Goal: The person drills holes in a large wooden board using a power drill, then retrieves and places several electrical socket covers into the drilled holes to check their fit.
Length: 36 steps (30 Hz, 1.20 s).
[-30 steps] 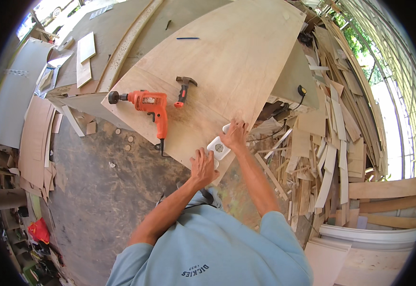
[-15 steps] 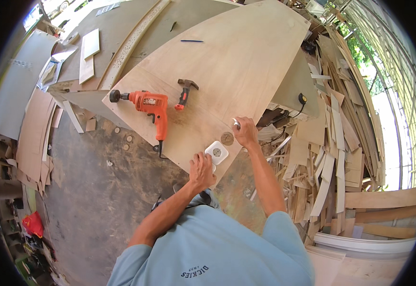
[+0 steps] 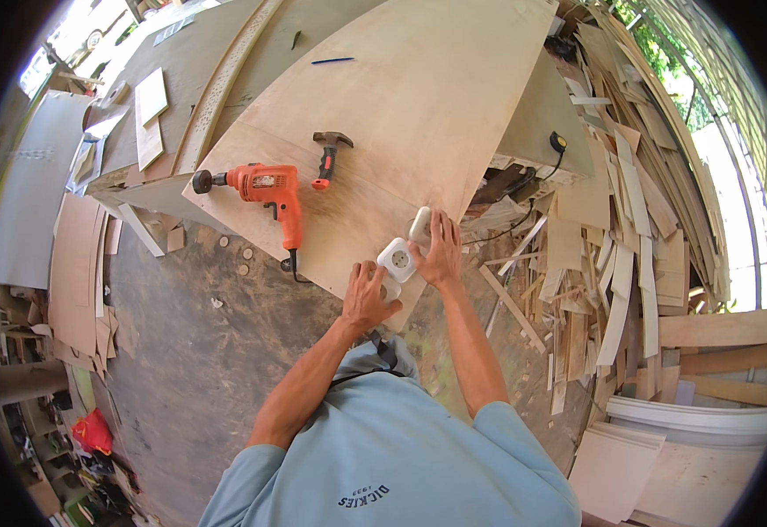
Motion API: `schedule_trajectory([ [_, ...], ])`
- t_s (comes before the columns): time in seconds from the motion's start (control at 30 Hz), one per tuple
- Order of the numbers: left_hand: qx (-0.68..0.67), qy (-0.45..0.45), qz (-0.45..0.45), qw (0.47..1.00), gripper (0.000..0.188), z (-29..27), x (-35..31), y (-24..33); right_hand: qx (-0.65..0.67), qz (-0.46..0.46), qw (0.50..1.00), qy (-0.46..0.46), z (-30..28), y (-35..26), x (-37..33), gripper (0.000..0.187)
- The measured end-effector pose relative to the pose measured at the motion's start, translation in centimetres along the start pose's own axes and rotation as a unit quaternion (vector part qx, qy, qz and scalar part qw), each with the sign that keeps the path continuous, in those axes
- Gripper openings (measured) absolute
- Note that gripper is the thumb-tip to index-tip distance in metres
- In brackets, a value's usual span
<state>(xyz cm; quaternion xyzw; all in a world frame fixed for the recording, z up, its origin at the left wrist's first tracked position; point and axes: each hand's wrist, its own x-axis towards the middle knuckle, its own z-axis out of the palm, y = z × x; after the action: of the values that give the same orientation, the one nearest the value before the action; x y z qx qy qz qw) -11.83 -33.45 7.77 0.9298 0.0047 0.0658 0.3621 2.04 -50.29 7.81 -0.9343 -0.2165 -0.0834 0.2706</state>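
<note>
Three white wall sockets lie in a row near the close corner of a pale plywood sheet (image 3: 348, 211). The middle socket (image 3: 397, 260) lies face up, its round recess showing. My left hand (image 3: 366, 299) has thumb and fingers around the near socket (image 3: 390, 289) and covers part of it. At the far end of the row, my right hand (image 3: 439, 253) holds the far socket (image 3: 419, 227) by its edge; this one looks tilted. The right thumb reaches to the side of the middle socket.
On the sheet lie an orange drill (image 3: 269, 193) with a hole saw, a claw hammer (image 3: 329, 160) and a blue pen (image 3: 332, 61). A tape measure (image 3: 558, 141) sits on the surface at right. Wood offcuts (image 3: 612, 263) are heaped on the right; round wooden discs (image 3: 246, 256) dot the floor.
My right hand has brought the far socket down and left over the round hole, which it now covers. My left hand stays at the near socket, with its thumb spread wider.
</note>
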Motion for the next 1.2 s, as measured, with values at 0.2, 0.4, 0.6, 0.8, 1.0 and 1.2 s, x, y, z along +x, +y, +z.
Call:
schedule_trajectory([
  [0.2, 0.024, -0.09, -0.034, 0.995, 0.074, -1.2, 1.6, 1.9, -0.028, -0.011, 0.997, 0.072, -1.0, 0.3, -2.2, 0.087],
  [0.4, 0.054, -0.071, 0.037, 0.995, 0.069, -1.9, 0.5, 0.5, 0.107, -0.071, 0.99, 0.062, -1.6, -2.1, -7.1, 0.065],
  [0.6, -0.07, -0.162, 0.074, 0.981, 0.078, -4.5, 0.6, -1.9, 0.202, 0.091, 0.972, -0.082, -0.6, -6.3, -11.6, 0.062],
  [0.8, -0.009, -0.213, 0.135, 0.967, 0.095, -5.3, 1.8, -3.0, 0.209, 0.104, 0.968, -0.088, 0.6, -6.5, -10.4, 0.058],
  [1.0, 0.012, -0.239, 0.124, 0.963, 0.094, -5.3, 2.2, -1.7, 0.238, 0.204, 0.939, -0.14, 0.7, -5.8, -9.8, 0.042],
  [1.2, 0.182, -0.296, 0.105, 0.932, 0.094, -4.7, 3.7, 0.2, 0.108, 0.095, 0.968, -0.204, 0.4, -4.4, -7.4, 0.036],
])
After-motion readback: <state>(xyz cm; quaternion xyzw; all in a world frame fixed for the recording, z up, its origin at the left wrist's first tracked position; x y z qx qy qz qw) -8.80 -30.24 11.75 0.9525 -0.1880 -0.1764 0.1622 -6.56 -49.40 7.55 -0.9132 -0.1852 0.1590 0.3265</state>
